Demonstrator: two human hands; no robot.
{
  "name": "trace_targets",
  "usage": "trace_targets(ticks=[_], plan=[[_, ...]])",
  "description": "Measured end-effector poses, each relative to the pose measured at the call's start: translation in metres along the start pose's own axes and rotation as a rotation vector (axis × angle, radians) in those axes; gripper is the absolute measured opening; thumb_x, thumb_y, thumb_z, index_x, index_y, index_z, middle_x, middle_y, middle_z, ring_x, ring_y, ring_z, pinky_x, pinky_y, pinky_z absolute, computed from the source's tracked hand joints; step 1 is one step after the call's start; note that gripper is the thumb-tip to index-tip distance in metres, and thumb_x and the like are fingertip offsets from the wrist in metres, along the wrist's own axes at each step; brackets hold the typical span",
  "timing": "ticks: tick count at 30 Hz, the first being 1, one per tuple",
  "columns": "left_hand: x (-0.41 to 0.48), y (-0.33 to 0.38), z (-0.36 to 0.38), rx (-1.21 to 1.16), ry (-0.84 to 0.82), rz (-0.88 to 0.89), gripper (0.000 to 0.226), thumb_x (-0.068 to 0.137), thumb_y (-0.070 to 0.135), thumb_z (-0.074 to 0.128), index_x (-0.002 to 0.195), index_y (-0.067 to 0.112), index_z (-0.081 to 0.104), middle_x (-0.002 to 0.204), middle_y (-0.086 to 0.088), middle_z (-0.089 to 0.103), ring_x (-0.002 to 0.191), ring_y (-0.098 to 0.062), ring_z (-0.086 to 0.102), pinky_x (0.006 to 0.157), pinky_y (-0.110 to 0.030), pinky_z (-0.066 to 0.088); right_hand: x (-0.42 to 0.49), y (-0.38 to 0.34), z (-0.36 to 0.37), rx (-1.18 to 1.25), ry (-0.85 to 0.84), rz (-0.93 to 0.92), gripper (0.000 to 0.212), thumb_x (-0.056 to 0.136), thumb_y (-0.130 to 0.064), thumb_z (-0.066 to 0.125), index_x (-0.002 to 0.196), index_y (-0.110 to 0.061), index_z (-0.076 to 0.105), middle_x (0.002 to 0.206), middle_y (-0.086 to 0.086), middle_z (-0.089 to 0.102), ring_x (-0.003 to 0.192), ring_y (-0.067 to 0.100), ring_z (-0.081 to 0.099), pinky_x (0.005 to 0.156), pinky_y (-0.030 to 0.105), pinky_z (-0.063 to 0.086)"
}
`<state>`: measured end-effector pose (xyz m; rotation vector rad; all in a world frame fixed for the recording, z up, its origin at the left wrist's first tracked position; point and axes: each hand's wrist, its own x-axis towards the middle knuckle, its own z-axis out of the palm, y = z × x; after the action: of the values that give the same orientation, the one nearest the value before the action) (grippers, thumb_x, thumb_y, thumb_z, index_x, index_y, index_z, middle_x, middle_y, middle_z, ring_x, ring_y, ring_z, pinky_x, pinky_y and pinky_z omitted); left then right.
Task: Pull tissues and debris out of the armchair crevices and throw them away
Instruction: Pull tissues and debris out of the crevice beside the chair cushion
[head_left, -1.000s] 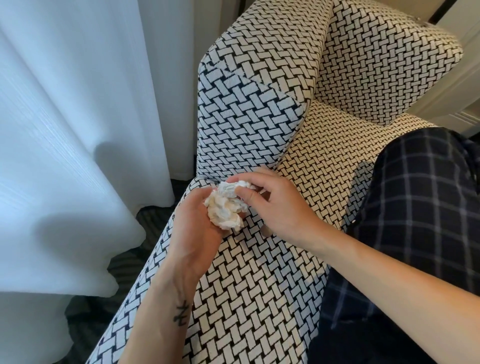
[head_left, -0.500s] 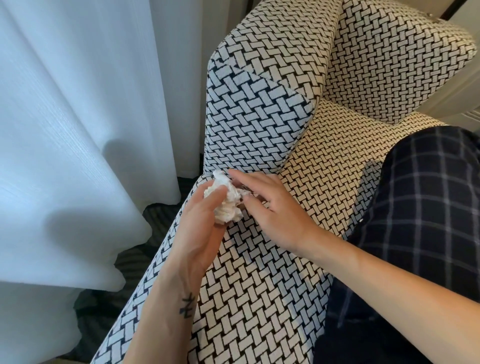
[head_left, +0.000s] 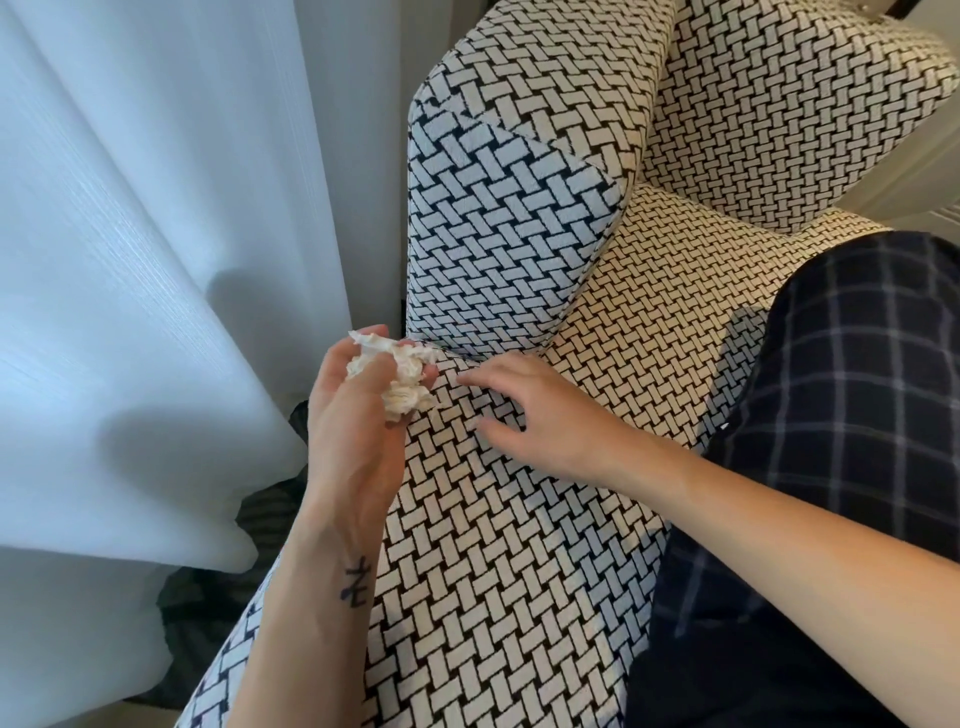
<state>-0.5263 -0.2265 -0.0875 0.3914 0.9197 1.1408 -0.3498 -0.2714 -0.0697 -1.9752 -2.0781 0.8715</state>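
The armchair is covered in black-and-white woven fabric, with a block-shaped armrest at its left. My left hand holds a crumpled white tissue wad beside the foot of that armrest, thumb over the wad. My right hand lies just right of it, fingers relaxed and spread, fingertips touching the seat fabric near the crevice between seat and armrest. It holds nothing.
A white curtain hangs close along the chair's left side, with dark striped carpet below it. A leg in dark plaid trousers lies on the right part of the seat. The chair's backrest rises at the top right.
My right hand has let go of the tissue and dropped to the seat. My left hand has carried the wad a little left and up, holding it alone.
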Motion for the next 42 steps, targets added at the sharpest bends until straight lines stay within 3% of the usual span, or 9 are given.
trace_targets(ticks=[5,11,16,18,22,27,33,39,42], plan=[[0.001,0.000,0.000,-0.095,0.019,0.043,0.024,0.100,-0.004,0.047,0.114,0.009,0.060,0.101,-0.012,0.069,0.085,-0.022,0.073,0.084,-0.035,0.059,0.022,-0.013,0.014,-0.069,0.068,-0.076,0.062,0.090,-0.053,0.067,0.145,-0.029,0.051,0.128,-0.014,0.045,0.127,0.008,0.034,0.110,0.030,0.029],[0.006,-0.003,-0.003,-0.074,0.026,0.013,0.025,0.100,-0.004,0.046,0.112,0.011,0.063,0.102,-0.013,0.070,0.095,-0.027,0.070,0.087,-0.038,0.058,0.033,-0.023,0.030,-0.004,0.188,-0.211,0.012,0.094,-0.015,0.068,0.101,-0.004,0.071,0.101,0.003,0.059,0.099,0.017,0.054,0.087,0.032,0.045],[0.006,-0.006,-0.002,-0.010,0.016,-0.002,0.027,0.099,-0.006,0.047,0.117,0.008,0.061,0.111,-0.019,0.066,0.103,-0.030,0.067,0.099,-0.044,0.053,0.020,-0.015,0.028,-0.129,0.165,-0.196,0.026,0.102,-0.009,0.054,0.127,-0.015,0.059,0.121,-0.004,0.060,0.115,0.013,0.052,0.101,0.031,0.046],[0.006,-0.007,-0.002,0.020,0.009,-0.007,0.024,0.100,-0.003,0.048,0.118,0.007,0.060,0.111,-0.019,0.067,0.103,-0.030,0.066,0.097,-0.044,0.053,0.014,-0.014,0.023,0.012,0.206,-0.133,0.023,0.103,-0.013,0.053,0.123,-0.019,0.060,0.122,-0.008,0.059,0.115,0.007,0.052,0.102,0.029,0.045],[0.003,-0.010,0.003,0.078,-0.034,-0.041,0.024,0.100,0.003,0.052,0.123,0.004,0.060,0.113,-0.019,0.070,0.101,-0.027,0.066,0.087,-0.039,0.052,0.012,-0.031,0.008,0.434,0.511,-0.170,0.012,0.098,-0.007,0.062,0.107,-0.013,0.064,0.099,-0.009,0.064,0.091,0.001,0.061,0.081,0.016,0.051],[-0.002,-0.012,0.010,0.038,-0.194,-0.167,0.029,0.102,0.004,0.046,0.125,0.002,0.063,0.113,-0.014,0.073,0.100,-0.023,0.071,0.077,-0.030,0.059,0.026,-0.049,0.006,0.422,0.451,-0.170,0.015,0.094,-0.014,0.069,0.107,-0.022,0.069,0.097,-0.009,0.067,0.095,0.006,0.061,0.084,0.023,0.054],[-0.002,-0.005,0.009,-0.062,-0.249,-0.252,0.042,0.100,0.014,0.042,0.135,-0.007,0.054,0.115,-0.021,0.064,0.102,-0.030,0.062,0.084,-0.038,0.052,0.027,-0.031,0.000,0.492,0.395,-0.107,0.024,0.090,-0.006,0.070,0.106,-0.024,0.069,0.103,0.000,0.067,0.097,0.010,0.063,0.084,0.019,0.053],[0.004,-0.014,0.006,0.088,-0.208,-0.161,0.037,0.103,0.016,0.045,0.132,-0.001,0.060,0.114,-0.016,0.068,0.090,-0.022,0.066,0.067,-0.035,0.055,0.021,-0.027,-0.022,0.727,0.278,-0.073,0.027,0.086,0.000,0.075,0.108,-0.013,0.069,0.100,0.004,0.070,0.091,0.013,0.066,0.084,0.027,0.058],[0.007,-0.014,0.003,0.116,-0.203,-0.153,0.037,0.104,0.016,0.044,0.133,-0.002,0.058,0.122,-0.020,0.069,0.095,-0.025,0.067,0.072,-0.035,0.054,0.012,-0.013,-0.039,0.772,0.247,-0.023,0.027,0.085,0.002,0.074,0.108,-0.013,0.068,0.104,0.004,0.073,0.099,0.015,0.070,0.091,0.030,0.057]])
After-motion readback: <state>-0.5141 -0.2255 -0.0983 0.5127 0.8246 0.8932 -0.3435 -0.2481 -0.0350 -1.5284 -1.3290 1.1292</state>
